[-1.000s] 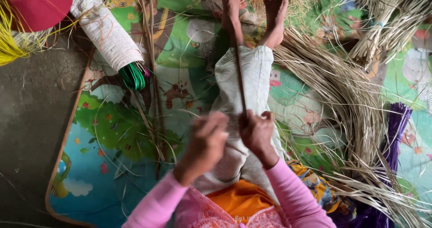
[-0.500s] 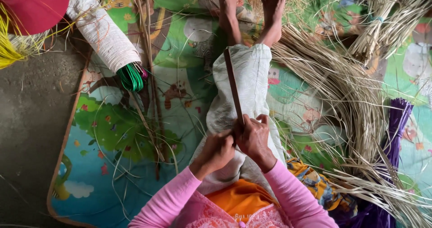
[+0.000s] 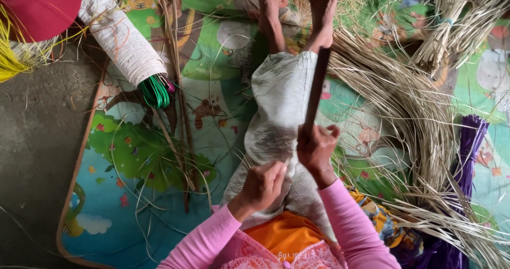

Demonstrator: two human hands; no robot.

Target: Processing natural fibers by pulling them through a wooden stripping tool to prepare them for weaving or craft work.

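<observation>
Surface: colourful play mat [image 3: 159, 157] on concrete floor [image 3: 32, 157].
Right edge: straw strands [image 3: 414, 115], purple bundle [image 3: 467, 157].
Far-left corner: wrapped roll [image 3: 119, 35].

Dark flat stick [image 3: 317, 86], lengthwise over legs

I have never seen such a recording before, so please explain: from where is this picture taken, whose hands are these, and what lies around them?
The picture comes from a camera worn on a person's head, looking down at their own lap and stretched legs. There is no machine, only two bare hands in pink sleeves. The right hand grips a long dark brown stick that points toward the feet. The left hand is closed just beside it, above a pale cloth over the legs; what it pinches is too thin to tell. The person sits on a colourful play mat. On the right lie heaps of dry straw strips and a purple bundle. On the left lies a white roll with green strands at its end.
</observation>
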